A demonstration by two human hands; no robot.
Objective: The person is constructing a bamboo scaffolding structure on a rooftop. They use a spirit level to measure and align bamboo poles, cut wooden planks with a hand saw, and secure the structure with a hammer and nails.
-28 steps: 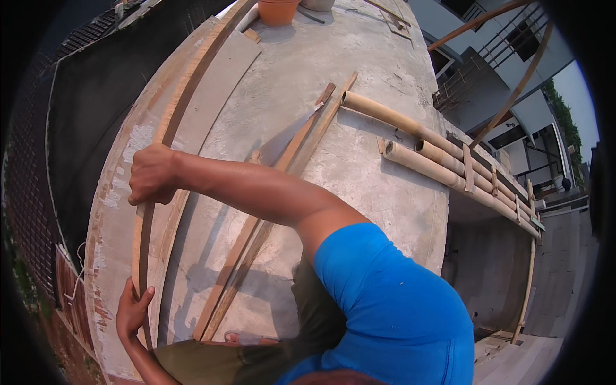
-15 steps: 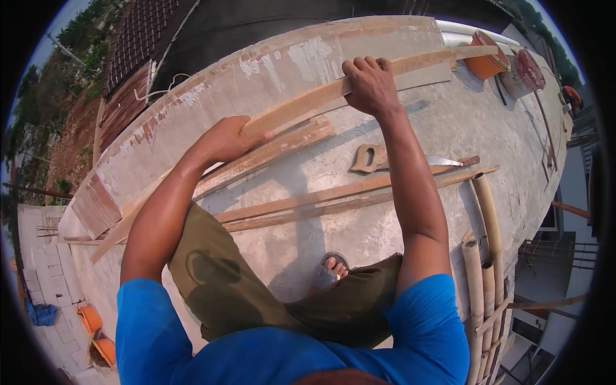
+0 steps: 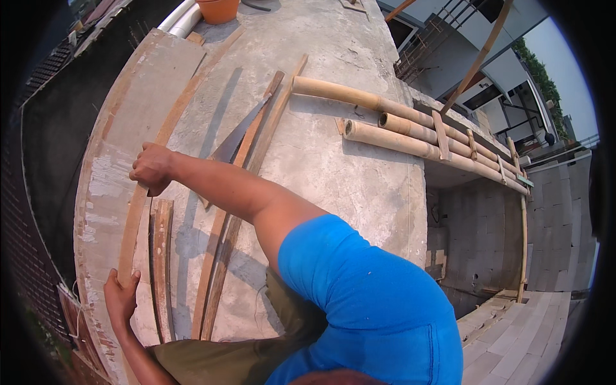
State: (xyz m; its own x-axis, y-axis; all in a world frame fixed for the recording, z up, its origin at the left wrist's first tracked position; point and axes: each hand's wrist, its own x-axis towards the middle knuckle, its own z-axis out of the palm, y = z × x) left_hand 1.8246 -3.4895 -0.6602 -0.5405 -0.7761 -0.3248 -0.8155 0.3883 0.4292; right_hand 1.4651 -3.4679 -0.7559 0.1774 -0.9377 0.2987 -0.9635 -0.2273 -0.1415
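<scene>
My right hand (image 3: 151, 168) grips a long flat wooden strip (image 3: 173, 115) along the inner side of the pale, paint-smeared concrete ledge (image 3: 102, 192). Lower down, my left hand (image 3: 122, 292) holds the same strip with its fingers around it. Beside the strip lie shorter wooden boards (image 3: 163, 250). Two long battens (image 3: 269, 128) rest on the concrete to the right, with a hand saw (image 3: 234, 138) against them; my right forearm hides the saw's handle.
Several bamboo poles (image 3: 398, 138) with cross pieces lie along an open drop (image 3: 475, 244) on the right. An orange bucket (image 3: 216, 9) and white pipes (image 3: 183, 18) stand at the far end. A dark roof (image 3: 45, 147) lies beyond the ledge.
The strip has moved down toward the ledge's inner side, its far end lower in view, with both hands still on it. The view swung sideways and back between the frames.
</scene>
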